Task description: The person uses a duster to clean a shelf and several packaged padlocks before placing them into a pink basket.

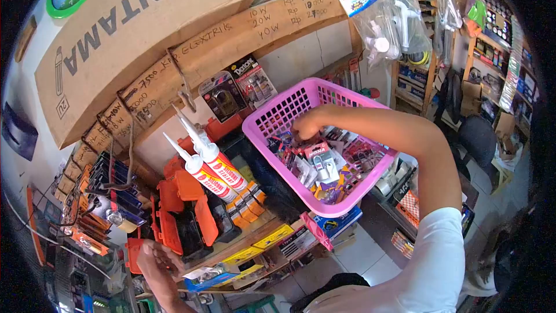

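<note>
My right hand (pixel 310 123) reaches into a pink plastic basket (pixel 255 133). Its fingers curl down among the packs by the far left side, and whatever they hold is hidden. Inside the basket lie several small carded packs, one a white card marked HONA (pixel 322 162) with a padlock-like item, plus purple-and-yellow packs (pixel 330 191). Lower left, my left hand (pixel 159 261) hangs beside the orange plastic boxes (pixel 167 229), its fingers loosely bent and apart with nothing seen in them. Two silicone sealant tubes (pixel 217 168) with white nozzles stand between the basket and the boxes.
A large ZENTAMA cardboard box (pixel 139 40) rests above a wooden beam with handwritten prices (pixel 284 14). Packaged fittings (pixel 385 29) hang at upper right. Orange-and-black packs (pixel 246 203) lie below the tubes. Stocked shelves (pixel 492 52) line the right side.
</note>
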The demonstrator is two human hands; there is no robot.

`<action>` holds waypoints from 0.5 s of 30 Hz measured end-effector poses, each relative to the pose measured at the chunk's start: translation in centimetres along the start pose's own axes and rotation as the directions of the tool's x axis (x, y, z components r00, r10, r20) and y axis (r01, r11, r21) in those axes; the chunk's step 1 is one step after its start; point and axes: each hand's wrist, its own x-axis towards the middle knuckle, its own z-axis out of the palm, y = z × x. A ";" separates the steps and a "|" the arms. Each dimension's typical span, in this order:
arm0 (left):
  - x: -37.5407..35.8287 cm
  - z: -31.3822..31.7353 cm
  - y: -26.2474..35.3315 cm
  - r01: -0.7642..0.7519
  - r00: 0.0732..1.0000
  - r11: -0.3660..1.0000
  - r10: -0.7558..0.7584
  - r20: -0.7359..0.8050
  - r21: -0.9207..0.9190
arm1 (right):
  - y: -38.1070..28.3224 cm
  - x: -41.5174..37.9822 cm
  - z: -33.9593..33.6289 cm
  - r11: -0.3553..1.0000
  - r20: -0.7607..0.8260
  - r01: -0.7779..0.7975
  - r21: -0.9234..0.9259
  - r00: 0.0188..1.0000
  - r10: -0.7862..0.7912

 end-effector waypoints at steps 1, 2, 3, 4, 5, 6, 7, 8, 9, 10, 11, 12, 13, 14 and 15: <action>-0.4 0.0 0.1 0.019 1.000 1.000 -0.019 0.004 0.011 | 0.6 1.0 0.4 1.000 0.006 0.009 0.004 1.000 -0.009; -0.7 -1.0 -0.2 0.083 0.992 0.995 -0.087 0.093 0.053 | 1.6 2.5 1.0 0.996 0.000 0.039 -0.082 0.999 -0.039; -1.0 -1.7 -0.8 0.088 0.991 0.994 -0.094 0.093 0.063 | 2.3 3.3 1.5 0.984 -0.004 0.067 -0.167 0.998 -0.069; -1.4 -2.2 -1.7 0.086 0.988 0.994 -0.094 0.123 0.070 | 1.9 1.5 1.3 0.991 0.046 0.040 -0.124 0.998 -0.035; -1.7 -2.6 -2.5 0.085 0.983 0.994 -0.096 0.156 0.074 | 2.4 1.6 1.4 0.992 0.054 0.041 -0.120 0.998 -0.035; -2.1 -3.0 -2.8 0.117 0.974 0.991 -0.127 0.188 0.059 | 3.1 1.7 1.5 0.994 0.048 0.065 -0.092 0.997 -0.061; -2.4 -3.0 -3.1 0.131 0.971 0.990 -0.141 0.196 0.060 | 3.0 0.8 1.4 0.994 0.044 0.087 -0.065 0.996 -0.084; -2.5 -2.9 -3.5 0.135 0.971 0.990 -0.138 0.197 0.029 | 3.0 -0.2 1.3 0.993 0.052 0.121 -0.002 0.991 -0.121; -2.6 -2.7 -3.8 0.139 0.969 0.990 -0.136 0.204 0.001 | 3.1 0.1 1.9 0.994 0.065 0.108 0.012 0.992 -0.108; -2.5 -2.3 -4.0 0.162 0.968 0.987 -0.162 0.190 0.019 | 3.3 0.2 2.5 0.975 0.043 0.211 0.066 0.976 -0.214; -2.3 -1.8 -4.3 0.175 0.962 0.984 -0.175 0.212 0.020 | 3.6 0.3 3.1 0.943 0.012 0.311 0.117 0.949 -0.314; -2.3 -1.5 -4.6 0.188 0.948 0.982 -0.188 0.256 0.024 | 3.3 0.2 3.3 0.947 0.015 0.307 0.096 0.951 -0.310; -2.3 -1.2 -4.8 0.198 0.936 0.980 -0.198 0.293 0.031 | 3.0 -0.3 3.5 0.947 0.023 0.301 0.109 0.952 -0.305; -2.0 -0.8 -4.8 0.239 0.906 0.971 -0.229 0.357 0.017 | 2.6 -0.7 3.4 0.957 -0.010 0.286 -0.048 0.958 -0.287; -2.1 -0.7 -4.8 0.245 0.905 0.969 -0.238 0.353 0.024 | 2.0 -1.3 3.2 0.942 -0.046 0.265 -0.207 0.959 -0.280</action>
